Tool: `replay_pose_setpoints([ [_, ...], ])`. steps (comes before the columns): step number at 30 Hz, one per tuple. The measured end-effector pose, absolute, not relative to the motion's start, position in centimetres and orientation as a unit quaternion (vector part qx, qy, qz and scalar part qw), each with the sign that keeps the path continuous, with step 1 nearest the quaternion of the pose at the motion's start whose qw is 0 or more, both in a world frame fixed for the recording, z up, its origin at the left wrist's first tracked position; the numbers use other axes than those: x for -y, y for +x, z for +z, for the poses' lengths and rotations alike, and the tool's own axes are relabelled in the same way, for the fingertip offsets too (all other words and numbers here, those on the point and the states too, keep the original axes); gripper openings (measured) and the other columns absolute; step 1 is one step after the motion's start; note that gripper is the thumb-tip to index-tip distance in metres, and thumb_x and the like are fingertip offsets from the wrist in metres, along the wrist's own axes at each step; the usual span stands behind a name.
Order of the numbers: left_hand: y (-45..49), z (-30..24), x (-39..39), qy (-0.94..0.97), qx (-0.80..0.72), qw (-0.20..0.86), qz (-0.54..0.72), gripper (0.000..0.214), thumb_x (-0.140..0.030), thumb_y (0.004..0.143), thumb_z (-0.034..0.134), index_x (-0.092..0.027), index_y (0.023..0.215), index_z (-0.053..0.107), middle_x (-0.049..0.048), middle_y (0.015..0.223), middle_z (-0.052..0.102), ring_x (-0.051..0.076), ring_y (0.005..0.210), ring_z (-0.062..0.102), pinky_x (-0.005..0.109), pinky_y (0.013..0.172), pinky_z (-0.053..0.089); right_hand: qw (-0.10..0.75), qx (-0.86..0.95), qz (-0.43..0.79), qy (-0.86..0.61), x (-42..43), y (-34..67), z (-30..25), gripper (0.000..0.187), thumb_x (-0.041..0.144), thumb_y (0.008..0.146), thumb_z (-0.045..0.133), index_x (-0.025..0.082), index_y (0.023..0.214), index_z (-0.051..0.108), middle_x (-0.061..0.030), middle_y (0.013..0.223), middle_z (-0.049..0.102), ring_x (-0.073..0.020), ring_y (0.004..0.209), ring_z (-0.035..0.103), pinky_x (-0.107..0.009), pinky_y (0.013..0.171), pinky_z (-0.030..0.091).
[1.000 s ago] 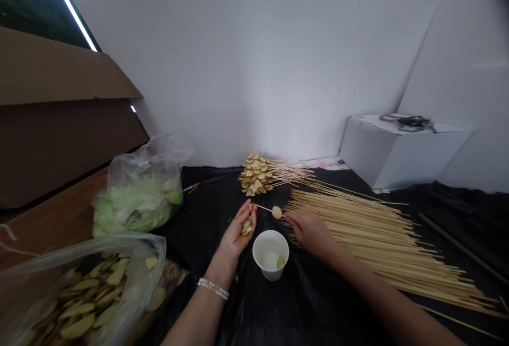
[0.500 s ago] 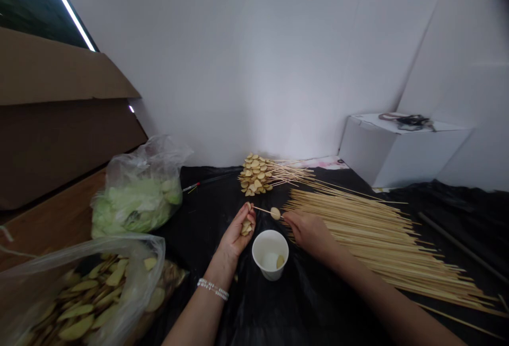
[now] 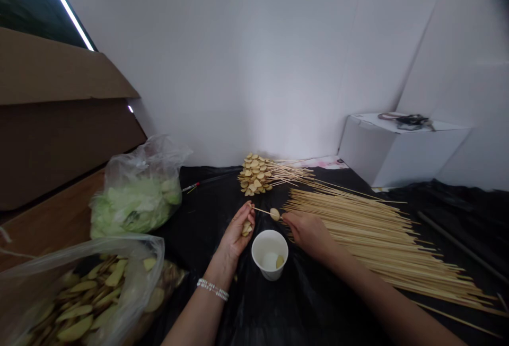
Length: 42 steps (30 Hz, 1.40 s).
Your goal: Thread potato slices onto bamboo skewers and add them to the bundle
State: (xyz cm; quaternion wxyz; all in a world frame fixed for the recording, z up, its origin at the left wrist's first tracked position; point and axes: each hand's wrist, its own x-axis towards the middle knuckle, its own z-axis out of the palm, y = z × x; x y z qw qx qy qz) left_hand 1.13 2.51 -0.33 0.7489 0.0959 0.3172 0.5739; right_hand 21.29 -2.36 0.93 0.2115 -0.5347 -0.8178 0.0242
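Observation:
My left hand [image 3: 237, 231] is cupped around a few pale potato slices [image 3: 246, 227], its fingertips touching the tip of a thin bamboo skewer [image 3: 263, 210]. My right hand [image 3: 308, 232] pinches that skewer at its other end. One slice [image 3: 274, 214] is threaded on the skewer between the hands. Just below them stands a white paper cup [image 3: 270, 253] with a slice inside.
A heap of finished potato skewers [image 3: 256, 174] lies behind the hands; a large pile of bare skewers [image 3: 374, 240] spreads to the right on black sheeting. Left are a bag of green leaves [image 3: 137, 201], a bag of potato slices [image 3: 79, 293] and cardboard boxes. A white box [image 3: 397, 149] stands back right.
The skewer tip has closed in on my left hand's fingertips. The threaded slice has shifted slightly left with it.

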Motion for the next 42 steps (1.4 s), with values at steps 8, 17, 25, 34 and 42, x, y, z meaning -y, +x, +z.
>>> replay_pose_setpoints([
  [8,1.18,-0.33,-2.56,0.078,-0.315,0.749,0.578,0.02,-0.001,0.083,0.054,-0.013,0.096,0.062,0.0051,0.081,0.067,0.007,0.06,0.065,0.009,0.048,0.052,0.192,0.823,0.009,-0.535,2.36,21.25,0.96,0.026,0.02,0.093,0.037,0.021,0.09,0.063,-0.0042,0.085,0.067,-0.0151,0.078,0.059,-0.024,0.066,0.034],
  [17,1.24,-0.19,-2.48,0.08,-0.317,0.743,0.584,0.018,0.0,0.085,0.051,-0.011,0.093,0.062,0.0065,0.082,0.066,0.008,0.062,0.065,0.01,0.05,0.052,0.2,0.819,0.012,-0.538,2.43,21.15,1.01,0.027,0.022,0.094,0.036,0.021,0.089,0.063,-0.0042,0.084,0.066,-0.0151,0.078,0.06,-0.024,0.067,0.035],
  [25,1.32,-0.18,-2.51,0.084,-0.323,0.738,0.586,0.018,0.0,0.085,0.051,-0.012,0.091,0.063,0.0057,0.082,0.066,0.007,0.062,0.065,0.01,0.051,0.053,0.209,0.817,0.02,-0.536,2.41,21.18,1.02,0.027,0.021,0.094,0.037,0.02,0.09,0.063,-0.0047,0.086,0.067,-0.0152,0.081,0.06,-0.023,0.068,0.035],
  [34,1.44,-0.28,-2.61,0.093,-0.338,0.722,0.597,0.018,0.001,0.085,0.051,-0.01,0.091,0.063,0.0064,0.08,0.068,0.007,0.061,0.066,0.011,0.052,0.053,0.186,0.819,0.009,-0.543,2.55,21.13,1.2,0.027,0.021,0.094,0.036,0.021,0.089,0.063,-0.0041,0.085,0.066,-0.0142,0.077,0.058,-0.024,0.065,0.032],
  [42,1.9,-0.48,-2.61,0.11,-0.359,0.691,0.617,0.018,0.003,0.084,0.051,-0.008,0.087,0.065,0.0068,0.079,0.069,0.007,0.061,0.066,0.011,0.054,0.054,0.177,0.813,0.01,-0.555,2.77,20.91,1.48,0.026,0.02,0.093,0.037,0.021,0.089,0.063,-0.004,0.085,0.066,-0.0147,0.076,0.057,-0.024,0.063,0.03],
])
